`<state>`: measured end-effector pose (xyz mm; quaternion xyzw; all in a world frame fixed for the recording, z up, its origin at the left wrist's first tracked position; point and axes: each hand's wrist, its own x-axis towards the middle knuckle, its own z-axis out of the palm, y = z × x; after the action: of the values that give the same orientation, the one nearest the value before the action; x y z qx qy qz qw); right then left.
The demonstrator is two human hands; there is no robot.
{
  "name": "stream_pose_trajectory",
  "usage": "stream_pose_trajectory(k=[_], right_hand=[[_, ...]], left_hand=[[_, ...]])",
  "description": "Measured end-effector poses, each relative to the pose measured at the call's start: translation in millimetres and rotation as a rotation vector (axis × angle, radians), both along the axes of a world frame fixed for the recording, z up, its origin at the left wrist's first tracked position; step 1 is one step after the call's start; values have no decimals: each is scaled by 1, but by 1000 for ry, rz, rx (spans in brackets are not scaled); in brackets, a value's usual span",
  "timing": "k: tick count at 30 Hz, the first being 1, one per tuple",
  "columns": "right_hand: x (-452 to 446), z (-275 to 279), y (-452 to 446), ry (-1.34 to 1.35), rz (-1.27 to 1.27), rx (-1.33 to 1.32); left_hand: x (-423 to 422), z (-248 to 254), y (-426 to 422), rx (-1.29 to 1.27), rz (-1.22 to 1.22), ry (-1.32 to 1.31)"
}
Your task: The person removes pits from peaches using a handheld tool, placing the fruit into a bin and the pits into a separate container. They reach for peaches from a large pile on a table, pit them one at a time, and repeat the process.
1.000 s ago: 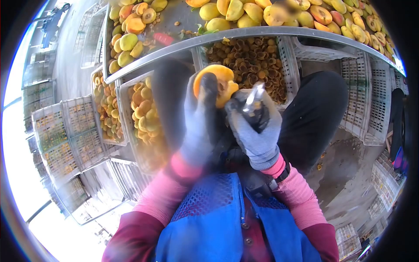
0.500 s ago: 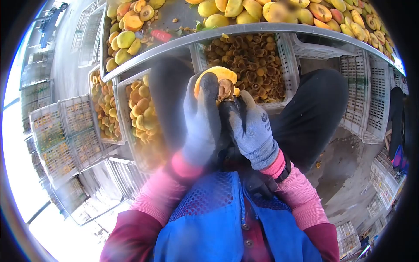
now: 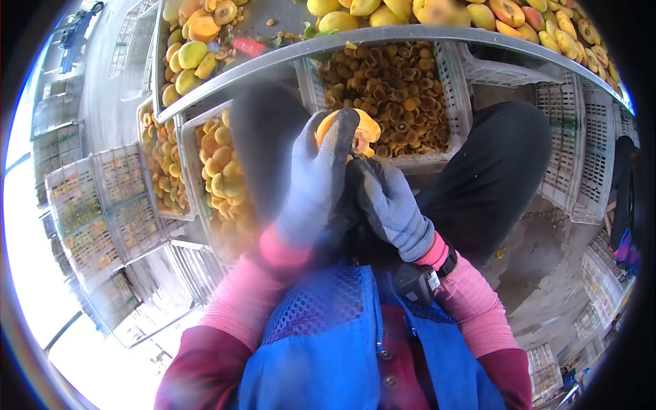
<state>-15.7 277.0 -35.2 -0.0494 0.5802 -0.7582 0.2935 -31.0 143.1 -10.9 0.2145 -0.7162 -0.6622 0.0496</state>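
Observation:
My left hand (image 3: 311,174), in a grey-blue glove with dark fingers, grips a yellow-orange peach (image 3: 370,127) above my lap. A reddish-brown hollow shows on the peach's near side. My right hand (image 3: 398,213), gloved alike, is closed just below the fruit, its dark fingertips at the peach's lower edge. What those fingers hold, if anything, is hidden. Just beyond both hands stands a white crate (image 3: 459,102) filled with brown, cup-shaped pit pieces (image 3: 403,102).
A metal-rimmed table (image 3: 273,65) ahead carries yellow peaches (image 3: 338,22), some cut, and a red object (image 3: 248,46). Crates of peach halves (image 3: 222,167) stand at my left. Slatted white crates (image 3: 560,143) are stacked at the right, beside wet concrete floor (image 3: 529,266).
The brown pit piece that showed between my hands no longer shows there. My right hand has moved slightly down and left; the peach has shifted a little right and turned.

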Motion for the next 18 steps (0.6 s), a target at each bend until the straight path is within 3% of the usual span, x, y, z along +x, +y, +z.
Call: stream_pose_trajectory(k=[2, 4, 5, 7, 12, 13, 15, 16, 18], right_hand=[[-6, 3, 2, -328, 10, -72], [-11, -2, 2, -139, 8, -26], [-7, -13, 1, 206, 3, 54], [-8, -17, -1, 271, 85, -83], [-18, -4, 7, -1200, 501, -1072], [-17, 1, 8, -1261, 480, -1076], [-16, 9, 8, -1374, 439, -1080], [-13, 3, 4, -1373, 526, -1281], [-11, 8, 1, -1364, 464, -1299]], left_hand=[[1, 1, 0, 76, -14, -91], [-5, 5, -7, 63, -124, -75], [-9, 11, -11, 150, -186, -103], [-15, 20, -14, 160, -170, -55], [-9, 9, -13, -91, -208, 63], [-6, 6, -11, -130, -194, 96], [-3, 8, -8, 136, -164, 41], [-3, 9, -6, 272, -150, 17], [-2, 5, -6, 315, -170, 62]])
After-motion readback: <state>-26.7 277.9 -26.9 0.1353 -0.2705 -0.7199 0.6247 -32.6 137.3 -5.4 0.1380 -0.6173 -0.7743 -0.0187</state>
